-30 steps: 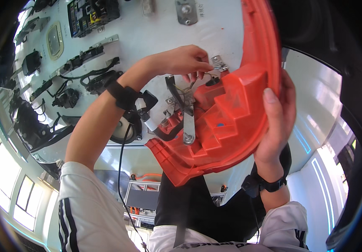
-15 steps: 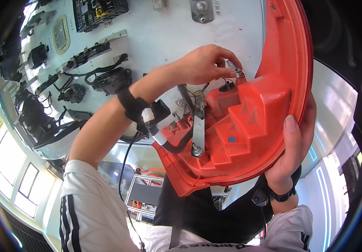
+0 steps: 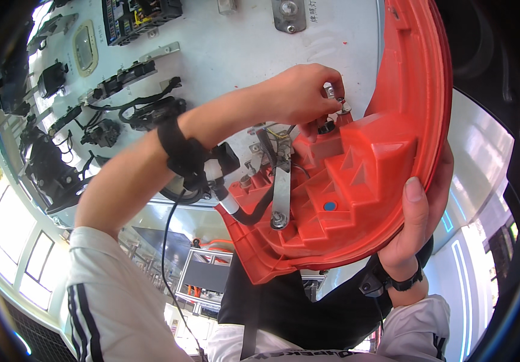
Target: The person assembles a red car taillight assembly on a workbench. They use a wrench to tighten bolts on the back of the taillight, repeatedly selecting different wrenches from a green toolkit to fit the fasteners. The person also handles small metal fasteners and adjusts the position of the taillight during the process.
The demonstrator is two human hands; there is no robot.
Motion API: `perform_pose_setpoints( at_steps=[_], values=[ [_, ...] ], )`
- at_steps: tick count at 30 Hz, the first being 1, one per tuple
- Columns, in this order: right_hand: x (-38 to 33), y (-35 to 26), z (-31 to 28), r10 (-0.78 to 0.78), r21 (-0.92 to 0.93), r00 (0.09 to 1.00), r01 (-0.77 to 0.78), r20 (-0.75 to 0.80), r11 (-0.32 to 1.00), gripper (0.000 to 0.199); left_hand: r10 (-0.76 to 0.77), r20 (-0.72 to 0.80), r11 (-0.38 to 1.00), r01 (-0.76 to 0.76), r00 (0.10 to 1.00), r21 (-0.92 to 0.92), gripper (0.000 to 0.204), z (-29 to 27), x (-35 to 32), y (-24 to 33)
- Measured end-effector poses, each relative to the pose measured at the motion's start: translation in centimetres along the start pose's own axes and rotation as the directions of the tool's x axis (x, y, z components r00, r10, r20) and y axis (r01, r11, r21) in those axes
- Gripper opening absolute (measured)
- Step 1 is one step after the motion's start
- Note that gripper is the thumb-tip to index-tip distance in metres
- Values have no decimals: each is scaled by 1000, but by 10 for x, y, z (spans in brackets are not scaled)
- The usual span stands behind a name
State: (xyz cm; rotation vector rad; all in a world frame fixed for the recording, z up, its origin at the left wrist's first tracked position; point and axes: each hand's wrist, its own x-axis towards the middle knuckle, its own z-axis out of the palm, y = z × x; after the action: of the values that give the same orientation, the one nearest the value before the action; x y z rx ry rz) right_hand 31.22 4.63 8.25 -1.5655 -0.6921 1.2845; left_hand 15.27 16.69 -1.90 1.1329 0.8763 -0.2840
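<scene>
A large red tail light housing (image 3: 368,175) is tilted in front of me, its stepped back side facing up. My right hand (image 3: 419,211) grips its curved right rim, thumb on top. Over the far part of the housing, my left hand (image 3: 308,93) pinches a small shiny metal bracket (image 3: 330,90). That bracket is just left of a metal stud (image 3: 344,107) on the housing. Below my left fingers is a black round socket (image 3: 326,127). A flat metal strip (image 3: 281,190) is bolted to the housing, beside a black bent hose (image 3: 254,214) and thin wires.
Behind the housing stands a pale display board (image 3: 230,60) with black car parts (image 3: 154,111), a fuse box (image 3: 142,21) and a metal lamp plate (image 3: 290,15). A metal-framed cart (image 3: 205,277) stands below. A black cable (image 3: 166,253) hangs from my left wrist.
My left hand has shifted slightly left, and the metal bracket has moved away from the stud. My left forearm moved left as well. My right hand stays on the rim.
</scene>
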Motion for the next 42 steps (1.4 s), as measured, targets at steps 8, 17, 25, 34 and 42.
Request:
perform_pose_setpoints(
  at_steps=[8,17,25,34,42],
  values=[
    [1,0,0,-6,-65,1000,7,18,998,74,-76,137,986,54,988,158,22,-12,9,22],
    [3,5,-7,-41,129,995,29,91,991,70,246,86,921,-260,965,289,16,-8,13,-10],
    [3,4,-7,-56,125,992,41,115,991,68,266,33,937,-266,963,225,19,0,10,-18],
    [3,5,-6,-51,137,993,36,108,990,68,326,3,914,-316,945,256,18,0,8,-15],
    [3,2,-5,-7,115,996,-3,87,993,69,242,-17,933,-228,970,279,19,1,2,-7]
  ],
)
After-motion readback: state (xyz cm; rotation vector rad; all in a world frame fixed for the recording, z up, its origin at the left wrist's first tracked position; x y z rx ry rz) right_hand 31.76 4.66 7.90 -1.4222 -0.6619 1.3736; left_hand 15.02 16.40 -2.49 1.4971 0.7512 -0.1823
